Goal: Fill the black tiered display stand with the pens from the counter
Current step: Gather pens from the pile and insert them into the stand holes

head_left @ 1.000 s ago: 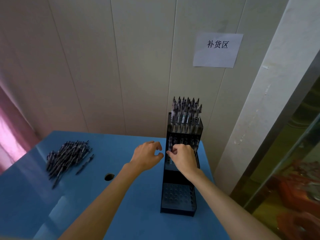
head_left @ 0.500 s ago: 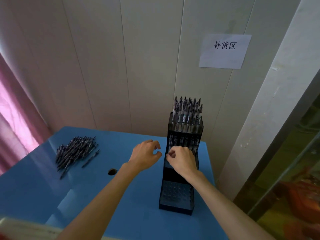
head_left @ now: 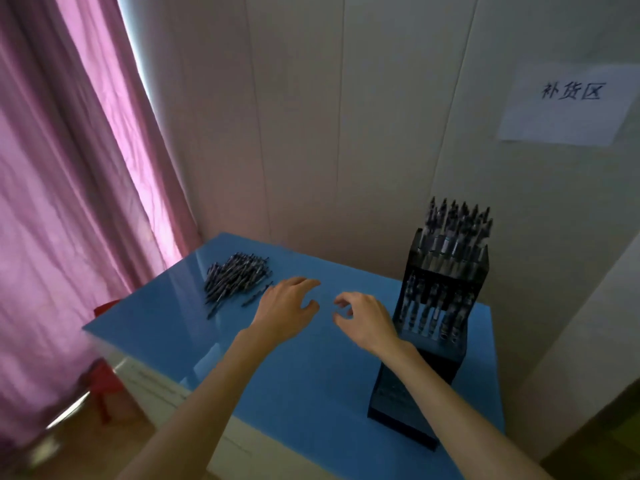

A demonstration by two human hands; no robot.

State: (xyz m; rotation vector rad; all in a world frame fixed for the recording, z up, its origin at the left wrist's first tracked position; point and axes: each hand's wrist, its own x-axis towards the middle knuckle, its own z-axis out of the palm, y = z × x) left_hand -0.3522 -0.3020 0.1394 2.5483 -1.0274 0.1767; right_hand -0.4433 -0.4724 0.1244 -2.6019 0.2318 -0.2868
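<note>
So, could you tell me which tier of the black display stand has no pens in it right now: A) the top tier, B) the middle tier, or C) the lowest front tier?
C: the black display stand shows pens upright in its top and middle tiers, while the lowest front tier shows only bare holes.

You have a plain bright blue tabletop (head_left: 311, 375) in front of you, glossy enough to show pale reflections. The tiered display stand (head_left: 429, 362) on it is black. The pens (head_left: 453, 230) standing in it look dark, with black tips and pale grey bands on the barrels, and the loose pile of pens (head_left: 235, 275) is the same dark, near-black colour. To your left hangs a pink curtain (head_left: 69, 202) with lighter and darker vertical folds. The wall panels (head_left: 346, 133) are off-white, and the paper sign (head_left: 568, 105) is white with black characters.
</note>
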